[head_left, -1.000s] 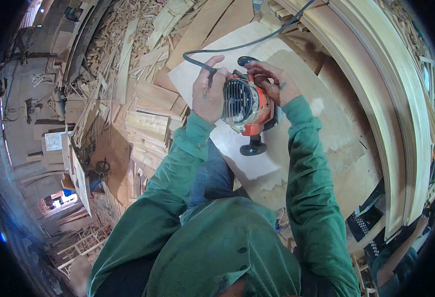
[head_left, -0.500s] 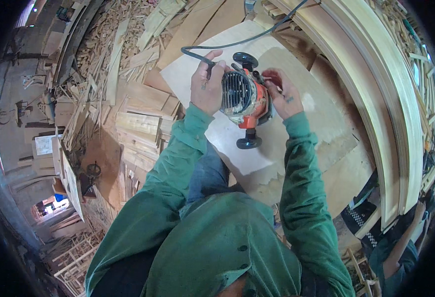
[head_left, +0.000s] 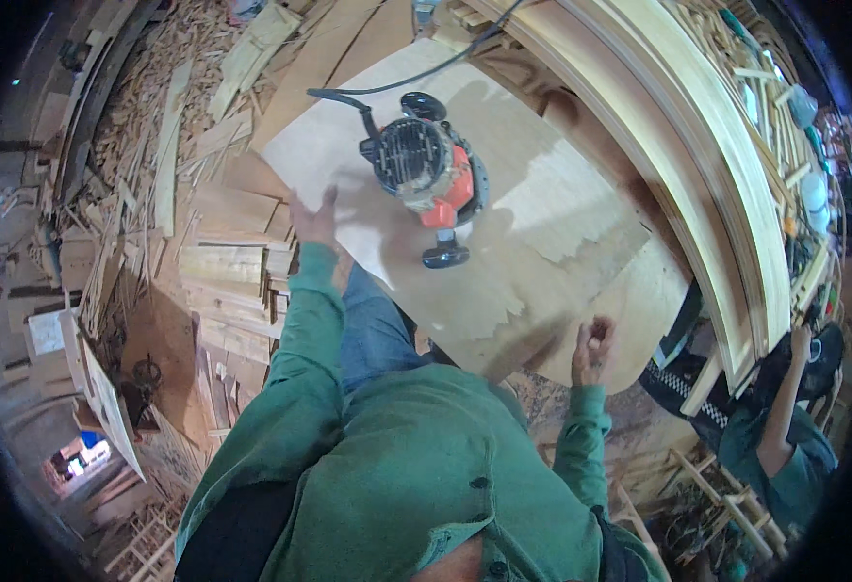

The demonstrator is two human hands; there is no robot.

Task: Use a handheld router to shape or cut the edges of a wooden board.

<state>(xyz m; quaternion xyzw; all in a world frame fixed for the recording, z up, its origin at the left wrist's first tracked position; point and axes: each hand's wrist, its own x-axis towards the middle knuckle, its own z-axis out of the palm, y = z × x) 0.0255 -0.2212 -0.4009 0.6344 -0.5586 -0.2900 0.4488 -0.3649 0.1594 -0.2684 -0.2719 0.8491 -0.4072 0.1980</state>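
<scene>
While the orange-and-black router (head_left: 426, 179) stands unheld on the pale plywood sheet (head_left: 562, 204), both hands are off it and well apart from each other. Left hand (head_left: 315, 219) is seen flat, fingers spread, at the sheet's left edge, just left of and below the router. Right hand (head_left: 593, 349) is loosely curled at the sheet's near edge, well to the right of and below the router; whether anything small is pinched in it cannot be told.

Hidden or unclear: the router base and bit are covered by its own motor housing. Its black cord (head_left: 416, 78) runs up and away from the hands and is cut off at the top of the frame. The underside support of the sheet is not visible; the near-left part is blocked by the green sleeve and a blue-clad knee (head_left: 373, 330).

Edges and room: the near edge of the sheet is ragged with splintered veneer between the two hands. Open sheet surface is seen to the right of the router, above the right hand. Curved wooden arches (head_left: 707, 184) bound the far right. Stacked offcuts (head_left: 227, 272) crowd the floor left of the left hand. Another person in green (head_left: 785, 456) is seen crouched far right of the right hand.
</scene>
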